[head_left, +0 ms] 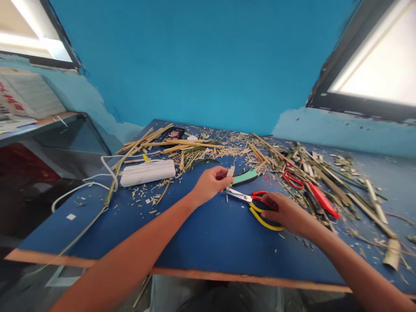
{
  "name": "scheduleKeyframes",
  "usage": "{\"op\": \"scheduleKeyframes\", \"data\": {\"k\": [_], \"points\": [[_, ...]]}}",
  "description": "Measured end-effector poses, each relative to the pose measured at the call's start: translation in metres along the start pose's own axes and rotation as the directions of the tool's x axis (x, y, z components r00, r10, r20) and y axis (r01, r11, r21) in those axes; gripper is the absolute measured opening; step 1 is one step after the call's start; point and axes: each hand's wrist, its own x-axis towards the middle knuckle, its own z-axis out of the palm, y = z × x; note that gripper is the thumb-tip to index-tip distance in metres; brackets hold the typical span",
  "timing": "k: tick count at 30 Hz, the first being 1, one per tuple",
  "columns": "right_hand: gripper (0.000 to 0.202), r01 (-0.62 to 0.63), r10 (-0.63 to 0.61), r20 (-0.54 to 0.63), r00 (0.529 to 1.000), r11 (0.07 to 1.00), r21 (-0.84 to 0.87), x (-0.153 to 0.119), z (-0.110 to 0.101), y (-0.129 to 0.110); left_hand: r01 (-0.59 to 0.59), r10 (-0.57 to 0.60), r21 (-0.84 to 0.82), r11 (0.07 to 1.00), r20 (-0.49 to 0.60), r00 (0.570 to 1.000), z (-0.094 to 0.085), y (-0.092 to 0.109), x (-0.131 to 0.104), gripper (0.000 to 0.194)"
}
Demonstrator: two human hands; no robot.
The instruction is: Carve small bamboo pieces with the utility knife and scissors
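Observation:
My left hand (212, 184) pinches a small pale strip (231, 170) near the middle of the blue table (208, 242). To its right, my right hand (282, 210) has its fingers in the red and yellow handles of a pair of scissors (246, 198). The scissor blades are parted a little and point left, their tips close beside my left fingertips. Just behind the blades lies a mint-green handled tool (245, 177), its left end partly hidden by my left hand.
A white power strip (147, 172) with cables lies left. Bamboo strips (191, 143) and shavings spread along the back. At right are red-handled pliers (293, 179), a red tool (323, 200) and more bamboo pieces (370, 212). A dark phone (173, 135) lies at the back.

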Motion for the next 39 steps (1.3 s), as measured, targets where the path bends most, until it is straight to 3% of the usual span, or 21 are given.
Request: {"op": "scheduleKeyframes", "data": {"k": [6,11,14,19,24,27,34,39], "points": [[0.02,-0.053,0.054,-0.163,0.985,0.999,0.006,-0.012,0.004,-0.001,-0.096,0.103,0.041,0.994,-0.198,0.975,-0.004,0.001,0.001,0.026],[0.033,-0.103,0.165,-0.366,0.916,0.978,0.182,-0.019,0.012,0.0,-0.181,0.207,0.112,0.977,-0.286,0.936,-0.005,-0.002,0.001,0.024],[0.045,-0.06,0.198,-0.396,0.897,0.94,0.335,-0.022,0.02,-0.009,-0.213,0.224,0.071,0.974,-0.231,0.947,-0.003,-0.003,-0.001,0.026],[0.055,-0.019,0.158,-0.27,0.95,0.89,0.455,-0.024,0.029,-0.03,-0.21,0.211,0.022,0.977,-0.166,0.963,-0.001,0.0,-0.004,0.017],[0.059,-0.011,0.14,-0.283,0.949,0.911,0.413,-0.017,0.034,-0.032,-0.079,0.078,-0.103,0.992,-0.022,0.997,-0.005,0.002,0.002,0.024],[0.06,0.009,0.116,-0.33,0.937,0.934,0.356,-0.014,0.034,-0.03,-0.033,0.031,-0.104,0.994,-0.024,0.999,-0.004,0.005,0.003,0.019],[0.062,0.037,0.057,-0.392,0.918,0.973,0.228,-0.015,0.027,-0.032,0.021,0.019,-0.193,0.981,0.207,0.978,0.003,0.008,-0.002,0.026],[0.064,0.057,0.022,-0.377,0.926,0.979,0.198,-0.017,0.018,-0.037,0.028,0.018,-0.17,0.985,0.263,0.965,0.003,0.003,-0.003,0.024]]}}
